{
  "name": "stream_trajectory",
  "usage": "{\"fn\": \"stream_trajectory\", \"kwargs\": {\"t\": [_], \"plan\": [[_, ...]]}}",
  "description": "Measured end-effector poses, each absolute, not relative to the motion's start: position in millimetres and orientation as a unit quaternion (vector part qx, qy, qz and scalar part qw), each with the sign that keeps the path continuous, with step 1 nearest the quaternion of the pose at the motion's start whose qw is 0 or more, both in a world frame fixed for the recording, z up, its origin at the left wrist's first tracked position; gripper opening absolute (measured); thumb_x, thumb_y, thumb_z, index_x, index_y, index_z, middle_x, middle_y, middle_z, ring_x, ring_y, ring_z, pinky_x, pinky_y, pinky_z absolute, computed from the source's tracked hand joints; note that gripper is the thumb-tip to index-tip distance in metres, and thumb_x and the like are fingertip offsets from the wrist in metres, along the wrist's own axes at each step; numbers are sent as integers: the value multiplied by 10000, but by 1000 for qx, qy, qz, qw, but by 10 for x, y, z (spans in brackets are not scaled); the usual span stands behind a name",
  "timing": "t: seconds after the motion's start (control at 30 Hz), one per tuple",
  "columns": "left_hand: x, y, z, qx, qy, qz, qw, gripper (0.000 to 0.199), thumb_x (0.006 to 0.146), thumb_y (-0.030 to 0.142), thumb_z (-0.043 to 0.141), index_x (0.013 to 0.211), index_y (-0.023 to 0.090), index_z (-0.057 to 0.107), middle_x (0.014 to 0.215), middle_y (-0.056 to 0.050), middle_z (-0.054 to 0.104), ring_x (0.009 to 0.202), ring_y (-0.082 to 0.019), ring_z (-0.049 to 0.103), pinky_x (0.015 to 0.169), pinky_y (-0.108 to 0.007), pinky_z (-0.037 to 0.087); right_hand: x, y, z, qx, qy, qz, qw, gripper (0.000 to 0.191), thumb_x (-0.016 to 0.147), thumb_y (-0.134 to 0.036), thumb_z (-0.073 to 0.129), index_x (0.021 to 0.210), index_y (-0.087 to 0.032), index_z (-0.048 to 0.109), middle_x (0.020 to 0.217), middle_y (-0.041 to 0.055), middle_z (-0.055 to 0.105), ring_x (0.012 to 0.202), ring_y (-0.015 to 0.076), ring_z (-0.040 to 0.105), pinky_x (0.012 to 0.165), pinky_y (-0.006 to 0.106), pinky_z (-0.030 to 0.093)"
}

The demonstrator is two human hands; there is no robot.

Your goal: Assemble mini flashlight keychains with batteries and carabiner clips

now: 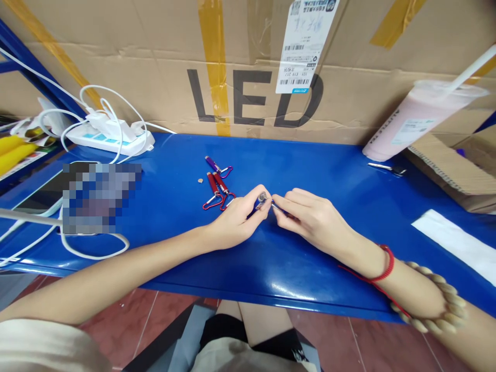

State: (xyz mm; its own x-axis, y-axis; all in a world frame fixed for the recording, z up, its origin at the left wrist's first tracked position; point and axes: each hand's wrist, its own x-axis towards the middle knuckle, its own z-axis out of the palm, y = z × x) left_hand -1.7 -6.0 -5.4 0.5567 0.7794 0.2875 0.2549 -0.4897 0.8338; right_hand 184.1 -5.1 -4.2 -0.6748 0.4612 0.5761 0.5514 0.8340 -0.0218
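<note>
My left hand (238, 217) is closed on a small keychain flashlight (262, 198), its silvery round end showing between thumb and forefinger. Close beside it, my right hand (313, 219) pinches a thin, dark bluish piece (276, 204) whose kind I cannot make out; its tip is near the flashlight's end. Beyond my left hand lie a purple keychain flashlight (212, 164) with a purple carabiner clip, and two red keychain flashlights (213, 184) with red clips. A small silvery disc, perhaps a button cell (200, 181), sits to their left.
On the left of the blue table (174, 160) are a white power strip (112, 139) with cables, a phone (50, 188) and a blurred-out item. A large cardboard box (155, 62) stands behind. At right are a pink drink cup (411, 119), an open carton (445, 170) and white paper (457, 240).
</note>
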Motion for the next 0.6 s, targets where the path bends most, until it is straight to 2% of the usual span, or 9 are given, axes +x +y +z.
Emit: {"fn": "stream_trajectory", "kwargs": {"t": [0.13, 0.27, 0.6], "plan": [[-17, -65, -64, 786, 320, 349, 397, 166, 904, 283, 428, 804, 194, 330, 674, 52, 381, 570, -75, 355, 558, -213, 325, 1861, -25, -33, -283, -888, -101, 349, 167, 914, -196, 457, 936, -117, 603, 632, 24, 521, 581, 121, 437, 569, 247, 427], [-27, -68, -87, 770, 322, 320, 448, 163, 939, 349, 343, 888, 195, 339, 693, 43, 387, 586, -85, 358, 572, -229, 337, 1874, -19, -23, -298, -856, -131, 401, 120, 876, -138, 517, 959, -110, 599, 650, 27, 541, 585, 116, 437, 598, 240, 438], [-38, -51, -64, 811, 297, 257, 434, 263, 960, 346, 297, 839, 161, 440, 617, 49, 401, 534, -74, 358, 542, -214, 318, 1866, -36, -46, -278, -871, -120, 387, 194, 873, -135, 525, 1059, -96, 561, 724, 47, 566, 647, 130, 438, 635, 262, 445]]}}
